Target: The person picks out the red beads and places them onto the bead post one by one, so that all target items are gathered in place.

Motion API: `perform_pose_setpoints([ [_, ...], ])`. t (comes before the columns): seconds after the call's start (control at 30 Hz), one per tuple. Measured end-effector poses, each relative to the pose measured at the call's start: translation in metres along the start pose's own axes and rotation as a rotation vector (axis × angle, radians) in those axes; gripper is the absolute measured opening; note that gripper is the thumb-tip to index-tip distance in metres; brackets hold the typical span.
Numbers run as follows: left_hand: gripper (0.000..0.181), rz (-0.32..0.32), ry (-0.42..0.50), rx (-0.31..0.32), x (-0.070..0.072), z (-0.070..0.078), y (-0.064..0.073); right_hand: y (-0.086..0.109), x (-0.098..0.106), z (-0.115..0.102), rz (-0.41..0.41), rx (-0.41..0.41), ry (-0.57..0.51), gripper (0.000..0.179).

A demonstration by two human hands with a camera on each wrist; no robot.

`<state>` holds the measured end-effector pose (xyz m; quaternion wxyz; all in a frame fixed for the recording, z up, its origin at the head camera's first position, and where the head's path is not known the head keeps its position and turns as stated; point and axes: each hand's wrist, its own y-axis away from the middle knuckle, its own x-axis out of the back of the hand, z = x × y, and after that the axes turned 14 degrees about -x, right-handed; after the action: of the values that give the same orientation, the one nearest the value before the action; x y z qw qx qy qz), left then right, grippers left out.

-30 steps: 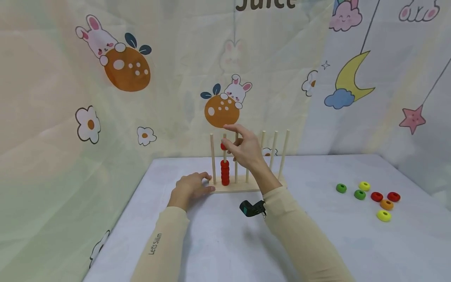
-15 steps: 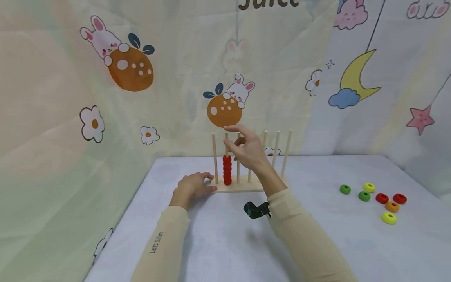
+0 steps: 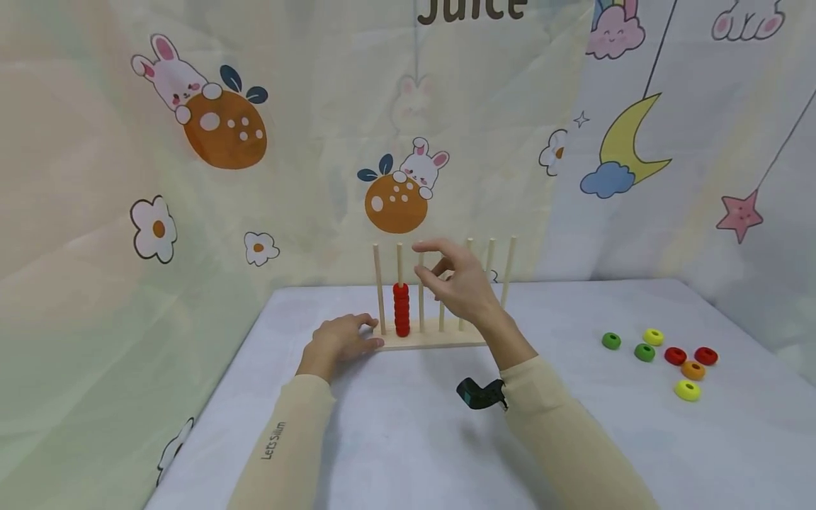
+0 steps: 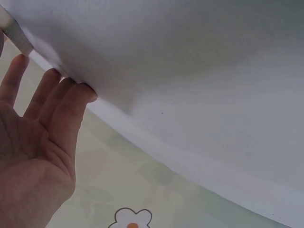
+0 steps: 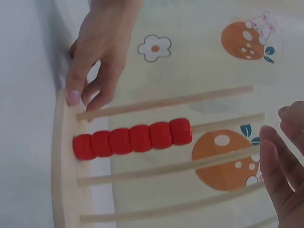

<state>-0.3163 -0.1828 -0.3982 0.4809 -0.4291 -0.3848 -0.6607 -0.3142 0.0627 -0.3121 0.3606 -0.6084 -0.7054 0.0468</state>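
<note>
A wooden peg stand with several upright rods is on the white table. Red beads form a stack on its second rod from the left, resting on the base in the right wrist view. My left hand holds the left end of the base between thumb and fingers. In the left wrist view, one fingertip of that hand meets the wood's edge. My right hand, in front of the middle rods near their upper part, has thumb and forefinger apart with nothing between them. It hides parts of those rods.
Loose beads lie at the right of the table: green, yellow, orange and red. A printed cloth hangs behind the table. A small black device is fixed at my right wrist.
A red bead left my right hand's fingers, slid down the second rod and now tops the stack. The right hand then drew back to the right. The left hand stays at the base.
</note>
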Motion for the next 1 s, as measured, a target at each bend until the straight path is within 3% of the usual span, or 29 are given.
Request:
perform_pose_setpoints([
  [0.33, 0.057, -0.001, -0.016, -0.033, 0.001, -0.001, 0.003, 0.020, 0.028, 0.026, 0.035, -0.077, -0.005, 0.035],
  [0.67, 0.058, -0.008, -0.030, -0.074, -0.001, -0.001, -0.004, 0.039, 0.056, 0.050, 0.101, -0.095, -0.054, 0.030],
  [0.87, 0.059, 0.000, -0.010, -0.025, 0.001, -0.002, -0.002, 0.043, 0.060, 0.061, 0.095, -0.093, -0.003, 0.030],
  [1.0, 0.060, -0.018, -0.003, -0.038, 0.001, 0.000, -0.003, 0.051, 0.069, 0.070, 0.096, -0.108, 0.060, 0.031],
])
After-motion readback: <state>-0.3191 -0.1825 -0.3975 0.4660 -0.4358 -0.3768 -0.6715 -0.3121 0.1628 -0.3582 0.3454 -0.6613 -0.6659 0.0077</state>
